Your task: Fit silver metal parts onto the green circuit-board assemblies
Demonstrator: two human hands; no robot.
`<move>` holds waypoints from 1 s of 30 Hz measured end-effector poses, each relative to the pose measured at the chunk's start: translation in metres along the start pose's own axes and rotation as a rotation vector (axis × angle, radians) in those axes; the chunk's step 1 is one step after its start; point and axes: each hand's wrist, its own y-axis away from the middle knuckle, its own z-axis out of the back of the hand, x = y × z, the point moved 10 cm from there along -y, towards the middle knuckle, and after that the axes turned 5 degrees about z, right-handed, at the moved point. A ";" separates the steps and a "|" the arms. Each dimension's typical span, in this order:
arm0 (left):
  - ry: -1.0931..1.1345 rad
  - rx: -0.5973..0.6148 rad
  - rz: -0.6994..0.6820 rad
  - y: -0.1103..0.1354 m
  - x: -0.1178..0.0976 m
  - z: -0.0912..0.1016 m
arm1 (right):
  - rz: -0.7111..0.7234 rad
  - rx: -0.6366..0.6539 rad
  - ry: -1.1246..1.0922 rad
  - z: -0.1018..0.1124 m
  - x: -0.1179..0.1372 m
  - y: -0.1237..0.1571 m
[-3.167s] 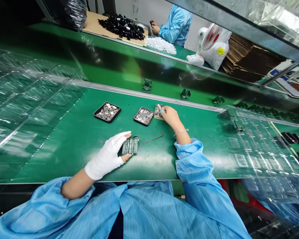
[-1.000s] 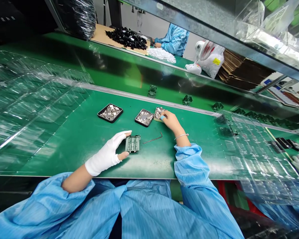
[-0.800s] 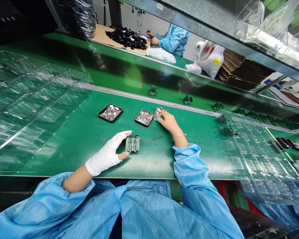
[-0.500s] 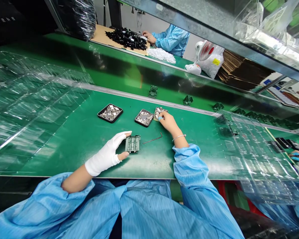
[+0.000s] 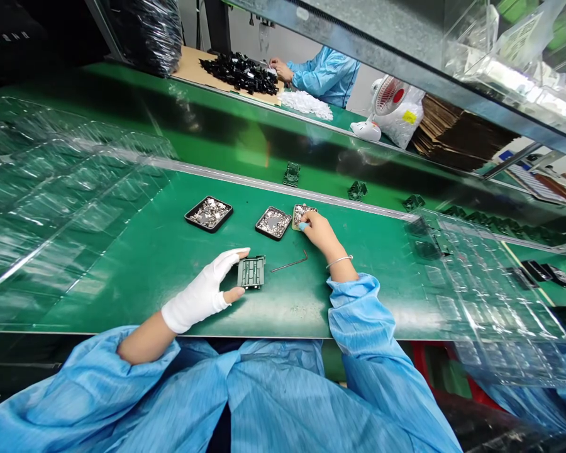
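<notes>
My left hand (image 5: 205,289), in a white glove with bare fingertips, grips a small green circuit board assembly (image 5: 251,272) by its edges between thumb and fingers. My right hand (image 5: 318,231) is bare, with a blue wrap on one finger. Its fingers are pinched together over a small tray of metal parts (image 5: 299,212); whatever lies between the fingertips is hidden. Beside it sits a black tray (image 5: 273,223) of similar small parts. Further left is another black tray (image 5: 209,214) with silvery pieces. An L-shaped hex key (image 5: 290,262) lies on the green table between my hands.
Clear plastic blister trays (image 5: 75,207) cover the left side, and more blister trays (image 5: 481,289) are at right. Circuit boards (image 5: 291,173) sit on the green strip beyond the metal rail. Across it, a co-worker's hand (image 5: 281,69) is near black parts (image 5: 240,72) and a fan (image 5: 389,94).
My hands stay nearly in place. The boards beyond the rail have shifted slightly right. The fan head has turned, and another person's hand has left the right edge.
</notes>
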 end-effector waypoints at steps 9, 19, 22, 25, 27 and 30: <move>0.103 -0.147 0.095 -0.012 0.009 0.039 | -0.035 -0.078 0.028 0.010 -0.005 -0.004; 0.181 -0.120 0.134 -0.059 0.016 0.039 | -0.060 -0.047 0.170 0.001 -0.005 -0.018; 0.213 -0.139 0.144 -0.059 0.021 0.036 | -0.057 -0.111 0.105 0.012 -0.003 -0.011; 0.158 -0.220 0.157 -0.056 0.020 0.044 | -0.041 -0.193 -0.210 0.015 0.013 -0.002; 0.095 -0.267 0.148 -0.053 0.012 0.049 | 0.029 -0.187 -0.460 0.006 0.039 0.006; 0.059 -0.246 0.059 -0.051 -0.010 0.047 | 0.217 -0.102 -0.713 -0.009 0.095 0.024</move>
